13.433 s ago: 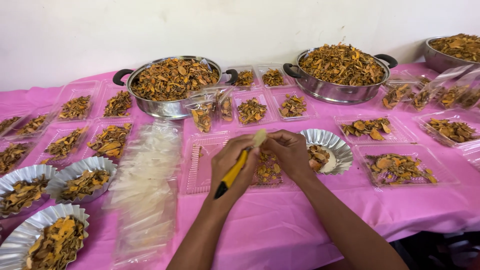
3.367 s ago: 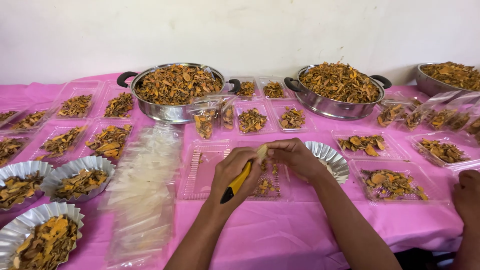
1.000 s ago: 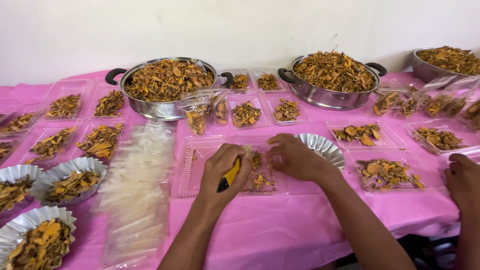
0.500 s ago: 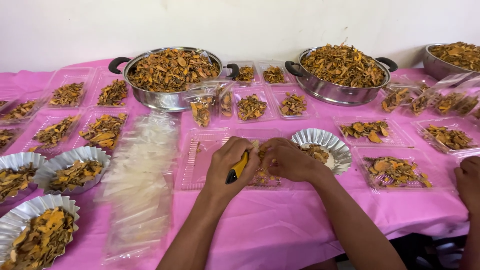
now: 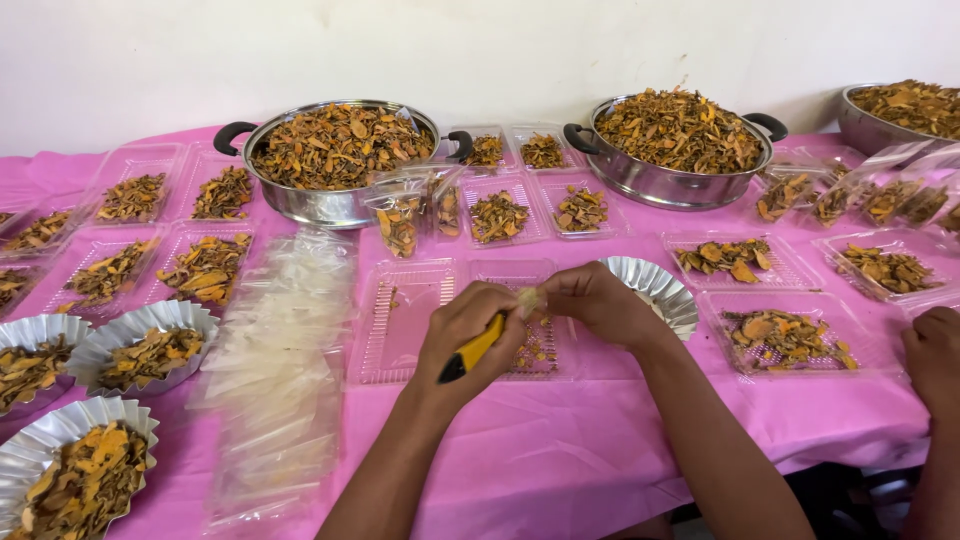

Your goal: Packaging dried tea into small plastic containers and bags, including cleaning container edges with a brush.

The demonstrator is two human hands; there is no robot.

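Observation:
My left hand (image 5: pixel 468 332) grips a yellow-and-black handled cutter (image 5: pixel 472 350), its tip pointing toward a small pale root piece (image 5: pixel 526 298). My right hand (image 5: pixel 598 302) pinches that piece from the other side. Both hands meet above a clear plastic tray (image 5: pixel 530 350) holding a few orange slices, on the pink tablecloth (image 5: pixel 560 450). A silver foil dish (image 5: pixel 655 290) lies just behind my right hand.
Two steel pots (image 5: pixel 335 155) (image 5: pixel 680 145) heaped with dried orange slices stand at the back, a third bowl (image 5: pixel 900 110) far right. Filled clear trays and foil dishes (image 5: pixel 85 470) surround them. A stack of clear bags (image 5: pixel 280 360) lies left. Another person's hand (image 5: pixel 935 355) rests at the right edge.
Over the earlier frames my hands lowered from a raised position onto the tray, then drew close together around the small piece. The view shifted slightly.

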